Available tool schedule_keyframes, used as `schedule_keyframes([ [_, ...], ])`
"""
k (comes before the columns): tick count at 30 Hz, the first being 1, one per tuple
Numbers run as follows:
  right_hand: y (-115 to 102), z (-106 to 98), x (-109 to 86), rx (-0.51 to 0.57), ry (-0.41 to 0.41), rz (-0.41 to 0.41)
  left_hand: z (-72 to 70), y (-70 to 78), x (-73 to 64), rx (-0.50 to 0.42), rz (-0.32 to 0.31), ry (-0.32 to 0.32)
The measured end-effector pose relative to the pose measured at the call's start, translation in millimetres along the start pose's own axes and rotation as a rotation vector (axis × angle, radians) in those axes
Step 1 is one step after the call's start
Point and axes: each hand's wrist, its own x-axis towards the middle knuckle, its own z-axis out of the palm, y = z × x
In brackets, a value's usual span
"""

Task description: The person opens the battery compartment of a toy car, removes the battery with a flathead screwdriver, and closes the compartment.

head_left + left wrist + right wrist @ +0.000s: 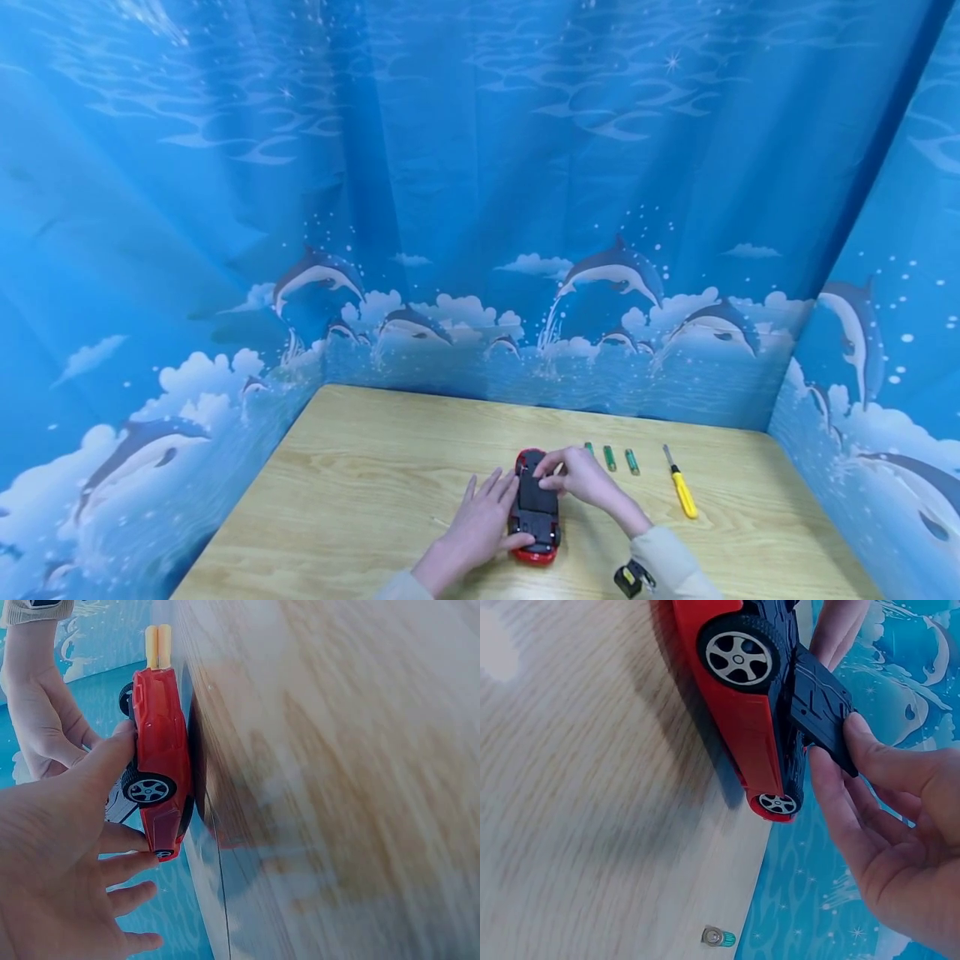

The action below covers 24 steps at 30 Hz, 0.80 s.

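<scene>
My left hand (480,521) lies flat steadying the upturned red plastic toy car (534,508), long axis pointing away, while my right hand (581,477) pinches its black battery cover (821,705).

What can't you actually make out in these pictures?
- Toy car roof: all views, pressed against the table.
- Battery bay: right wrist view, hidden by the black cover the right hand pinches.
- Batteries: head view, too small to read.
- Left hand: left wrist view, cut off by the edge.
</scene>
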Motion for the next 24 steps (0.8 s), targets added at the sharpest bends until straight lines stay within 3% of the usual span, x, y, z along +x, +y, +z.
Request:
schedule_keyframes([
  [10,1.0,2.5,1.6,0.044,-0.014,0.025,-1.9,0.3,-0.3,-0.001,0.001,0.005],
  [24,0.9,7.1,2.6,0.001,0.017,0.035,3.1,-2.0,0.9,-0.008,0.01,0.0],
])
